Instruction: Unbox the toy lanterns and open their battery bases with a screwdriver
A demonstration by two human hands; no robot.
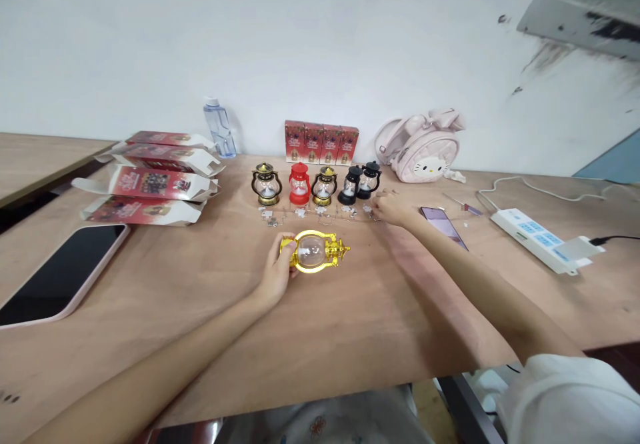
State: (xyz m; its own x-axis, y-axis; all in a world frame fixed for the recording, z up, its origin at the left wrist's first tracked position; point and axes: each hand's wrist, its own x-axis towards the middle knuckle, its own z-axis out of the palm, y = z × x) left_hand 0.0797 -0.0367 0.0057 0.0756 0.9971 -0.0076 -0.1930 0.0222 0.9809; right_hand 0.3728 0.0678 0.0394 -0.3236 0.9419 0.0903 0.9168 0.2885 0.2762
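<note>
One phone (60,274) lies at nine o'clock, flat cartons (150,184) at ten. The left hand (275,272) wraps its fingers round the gold lantern (315,251), lying sideways on the table (320,337). Five small lanterns (320,184) stand at twelve. The right hand (393,208) rests by metal bits (345,212) at one, grip unclear; power strip (537,239) at three, white wall (320,44) behind.

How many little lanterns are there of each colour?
Bronze lanterns: 2
Red lantern: 1
Black lanterns: 2
Shiny gold lantern: 1
Total: 6
</note>
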